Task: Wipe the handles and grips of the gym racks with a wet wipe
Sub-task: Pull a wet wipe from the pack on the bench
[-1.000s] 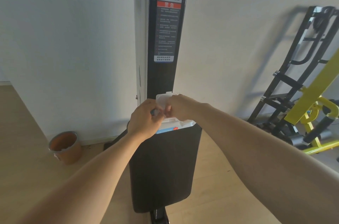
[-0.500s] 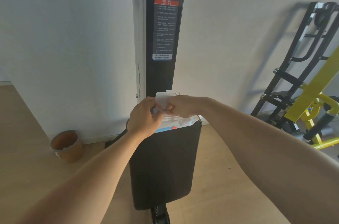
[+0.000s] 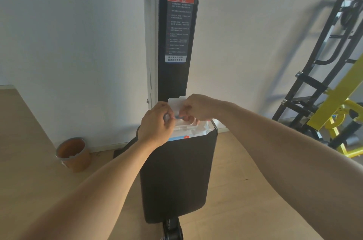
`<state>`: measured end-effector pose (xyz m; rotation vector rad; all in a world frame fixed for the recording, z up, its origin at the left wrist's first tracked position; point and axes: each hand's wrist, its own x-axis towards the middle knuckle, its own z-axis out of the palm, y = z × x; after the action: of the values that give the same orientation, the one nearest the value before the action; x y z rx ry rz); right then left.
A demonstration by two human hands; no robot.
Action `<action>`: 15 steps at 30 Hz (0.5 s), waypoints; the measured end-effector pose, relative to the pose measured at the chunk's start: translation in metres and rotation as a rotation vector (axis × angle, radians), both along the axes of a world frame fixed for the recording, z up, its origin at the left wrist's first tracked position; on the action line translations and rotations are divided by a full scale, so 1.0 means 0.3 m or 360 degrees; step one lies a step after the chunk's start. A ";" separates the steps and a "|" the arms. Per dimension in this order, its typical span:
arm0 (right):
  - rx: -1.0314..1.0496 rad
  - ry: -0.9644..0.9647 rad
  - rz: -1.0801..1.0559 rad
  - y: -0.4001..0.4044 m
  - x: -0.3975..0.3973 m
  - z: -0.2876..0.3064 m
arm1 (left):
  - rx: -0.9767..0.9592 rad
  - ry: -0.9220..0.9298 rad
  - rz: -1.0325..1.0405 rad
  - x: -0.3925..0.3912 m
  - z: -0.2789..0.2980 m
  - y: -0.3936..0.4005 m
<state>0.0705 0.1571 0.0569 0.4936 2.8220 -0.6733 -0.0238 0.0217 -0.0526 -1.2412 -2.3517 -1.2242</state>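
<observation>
A white wet wipe pack [image 3: 198, 130] with a blue label lies at the far end of a black padded seat [image 3: 176, 177]. Its plastic flip lid [image 3: 174, 102] stands up, open. My left hand [image 3: 157, 124] grips the pack's left end, fingers curled at the opening. My right hand [image 3: 198, 107] reaches over the opening with fingertips pinched at it; whether a wipe is between them is hidden. Behind the seat rises a black upright column [image 3: 176, 74] with a warning sticker [image 3: 179, 21].
A brown pot [image 3: 72, 154] stands on the wooden floor at the left by the white wall. A black rack frame [image 3: 314, 82] and a yellow machine frame [image 3: 337, 106] stand at the right. The seat's black post [image 3: 172, 230] is at the bottom.
The view has shifted slightly downward and closer. Both hands stay at the pack's opening; the right hand's fingers have moved a little lower over it.
</observation>
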 end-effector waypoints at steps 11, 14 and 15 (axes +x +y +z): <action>0.0429 0.0286 0.0109 -0.014 -0.001 -0.043 | -0.0042 0.0017 0.0025 0.002 0.006 0.000; 0.0462 0.0319 0.0136 -0.021 0.001 -0.057 | -0.0018 0.0026 0.0043 0.006 0.004 0.000; 0.0451 0.0310 0.0152 -0.019 0.002 -0.065 | -0.0011 0.0016 0.0045 0.006 0.002 0.001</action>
<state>0.0711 0.1515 0.0374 0.3502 3.1208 -0.3186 -0.0221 0.0219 -0.0519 -1.2093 -2.3603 -1.1992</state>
